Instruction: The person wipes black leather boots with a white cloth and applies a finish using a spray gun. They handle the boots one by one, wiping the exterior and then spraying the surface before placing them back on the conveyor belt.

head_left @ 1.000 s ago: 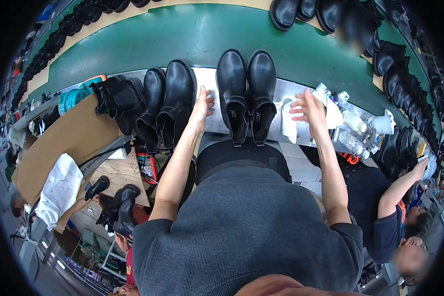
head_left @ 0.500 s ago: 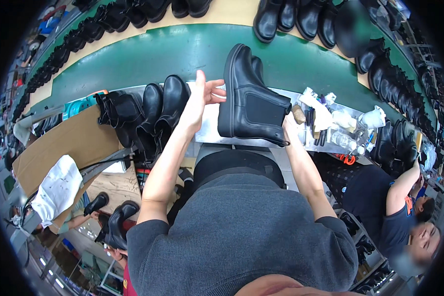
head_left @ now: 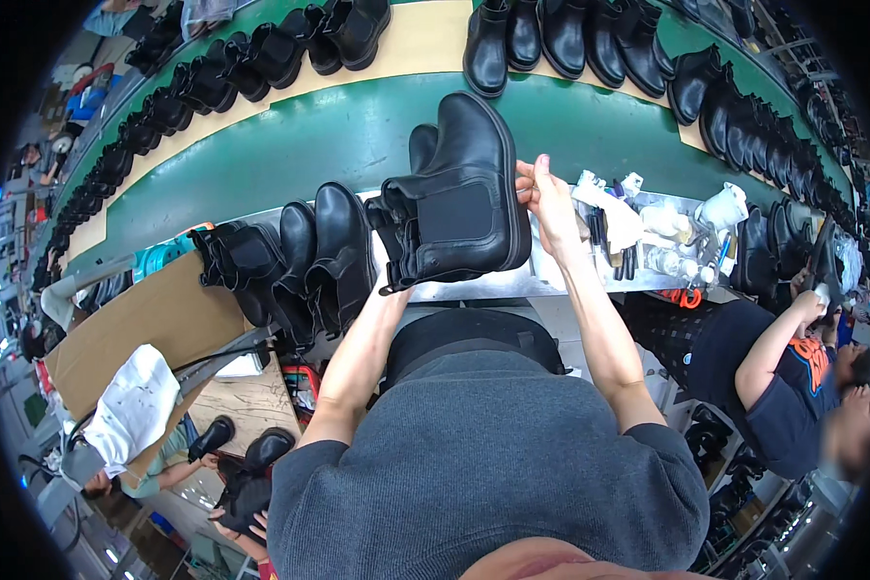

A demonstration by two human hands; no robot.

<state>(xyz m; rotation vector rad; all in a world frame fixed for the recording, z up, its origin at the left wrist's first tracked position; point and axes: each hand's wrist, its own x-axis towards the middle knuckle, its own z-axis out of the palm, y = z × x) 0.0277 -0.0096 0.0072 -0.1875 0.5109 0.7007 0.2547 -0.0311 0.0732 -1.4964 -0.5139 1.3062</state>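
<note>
A pair of black Chelsea boots [head_left: 466,188] hangs in front of me, toes pointing up and away, shaft openings toward the left. My left hand [head_left: 394,293] is at the shaft end and holds up the pair; its fingers are hidden behind the leather. Along the sole of the nearer boot, my right hand [head_left: 549,201] is open, thumb raised and fingers apart. Its fingertips are at the sole edge, and whether they touch cannot be told. The second boot [head_left: 422,147] shows only partly behind the first.
Beyond lies a green belt [head_left: 261,159] edged by rows of black boots. More boots [head_left: 343,242] stand left on the metal shelf; white cloth [head_left: 614,217], pens and bottles [head_left: 672,261] lie right. A cardboard sheet [head_left: 155,300] leans at left. Co-workers [head_left: 773,362] are on both sides.
The pair has been turned round: shafts now face left instead of right. My left hand has taken the shaft end, and my right hand has let go and moved to the sole side.
</note>
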